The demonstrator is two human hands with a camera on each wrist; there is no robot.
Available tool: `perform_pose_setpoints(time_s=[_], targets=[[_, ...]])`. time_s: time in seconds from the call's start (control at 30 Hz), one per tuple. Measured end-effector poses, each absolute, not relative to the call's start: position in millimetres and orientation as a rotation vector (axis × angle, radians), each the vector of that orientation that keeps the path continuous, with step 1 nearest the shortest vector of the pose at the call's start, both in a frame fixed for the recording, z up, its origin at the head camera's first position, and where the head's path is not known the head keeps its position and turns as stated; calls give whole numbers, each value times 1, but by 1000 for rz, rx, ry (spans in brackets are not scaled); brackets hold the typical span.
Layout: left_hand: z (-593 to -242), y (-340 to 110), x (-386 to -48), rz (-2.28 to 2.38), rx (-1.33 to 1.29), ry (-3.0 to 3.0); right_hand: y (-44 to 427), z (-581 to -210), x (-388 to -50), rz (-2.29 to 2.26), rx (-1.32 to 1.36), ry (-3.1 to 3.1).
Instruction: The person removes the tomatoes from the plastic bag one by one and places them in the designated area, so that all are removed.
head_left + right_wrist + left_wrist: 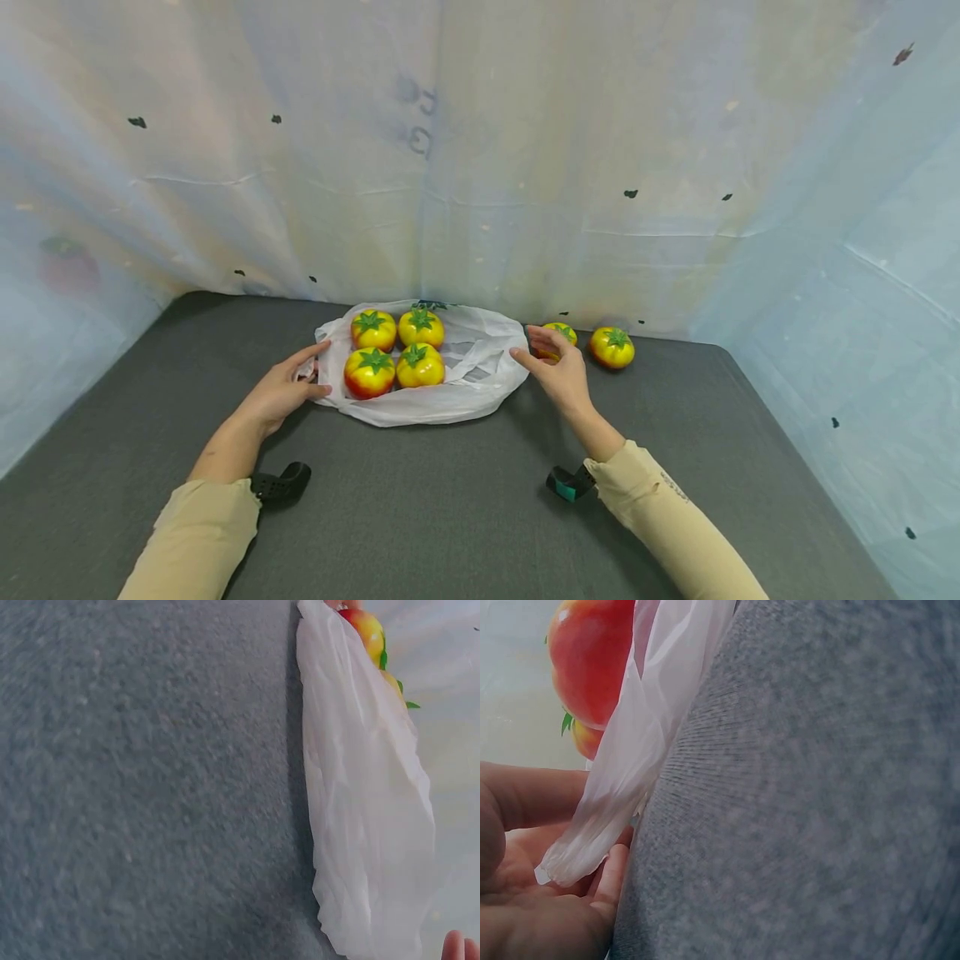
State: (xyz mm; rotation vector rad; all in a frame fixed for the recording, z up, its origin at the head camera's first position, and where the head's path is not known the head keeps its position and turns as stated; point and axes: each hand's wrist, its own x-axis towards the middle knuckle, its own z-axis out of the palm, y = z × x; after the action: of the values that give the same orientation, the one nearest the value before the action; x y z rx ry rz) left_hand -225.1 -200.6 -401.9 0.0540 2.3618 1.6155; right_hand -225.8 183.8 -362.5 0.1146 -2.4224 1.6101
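A white plastic bag (420, 408) lies spread with several yellow-and-red tomatoes (372, 331) inside its opening. The left hand (277, 396) is at the bag's left end, thumb and index finger apart along its edge; in the left wrist view the bag's gathered end (592, 832) lies loosely against the left hand (547, 900). At the bag's right edge is the right hand (561, 372), fingers loosely bent and thumb apart; whether it touches the bag cannot be told. Only fingertips of the right hand (459, 946) show in the right wrist view, beside the bag (360, 795).
Two more tomatoes lie outside the bag at the right: one (562, 332) partly behind the right hand, another (612, 347) farther right. A dark grey surface (420, 508) bears everything. Pale sheeting (495, 167) hangs behind and at both sides.
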Motion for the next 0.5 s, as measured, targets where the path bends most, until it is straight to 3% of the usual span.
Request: perform_pose_setpoints(time_s=[0.5], targets=[[-403,-202,-225,1630,66,2362,159,-365,-221,1665,188,-2454]])
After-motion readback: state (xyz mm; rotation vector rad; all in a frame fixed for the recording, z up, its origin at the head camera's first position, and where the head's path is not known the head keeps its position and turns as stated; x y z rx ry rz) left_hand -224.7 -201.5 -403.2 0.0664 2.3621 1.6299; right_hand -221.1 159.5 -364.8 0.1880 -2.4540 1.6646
